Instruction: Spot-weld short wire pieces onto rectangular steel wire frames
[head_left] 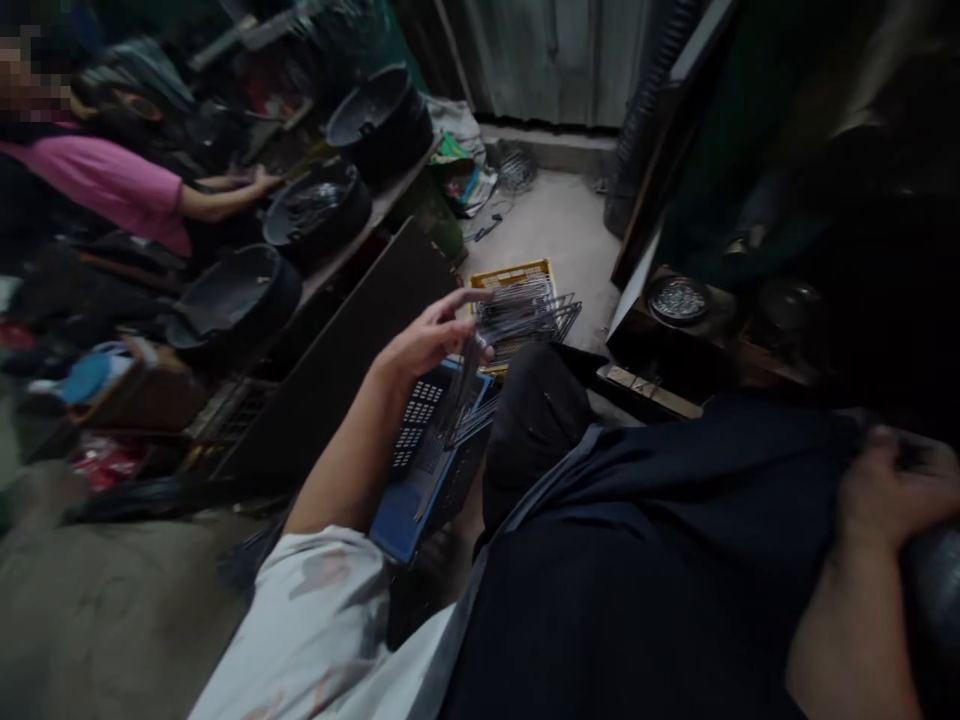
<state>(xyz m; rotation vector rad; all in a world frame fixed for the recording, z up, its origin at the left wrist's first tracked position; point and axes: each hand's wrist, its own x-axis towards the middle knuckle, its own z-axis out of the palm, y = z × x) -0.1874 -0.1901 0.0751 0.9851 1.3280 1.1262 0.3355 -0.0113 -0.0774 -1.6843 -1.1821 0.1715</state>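
My left hand (439, 335) reaches out over a blue crate (401, 515), its fingers around a bundle of thin metal wire pieces (463, 390) that hangs down into the crate. Just beyond it, a yellow crate (512, 272) holds a stack of bent wire frames (517, 310), some jutting over its right side. At the far right my right hand (900, 485) has its fingers curled at the frame's edge near a dark, shiny object; what it holds, if anything, is too dark to make out.
A person in a pink sleeve (112, 185) works at the left beside black round tubs (232, 295) on a bench. A dish of small metal parts (677, 299) stands at the right. A dark panel (337, 350) leans along the bench.
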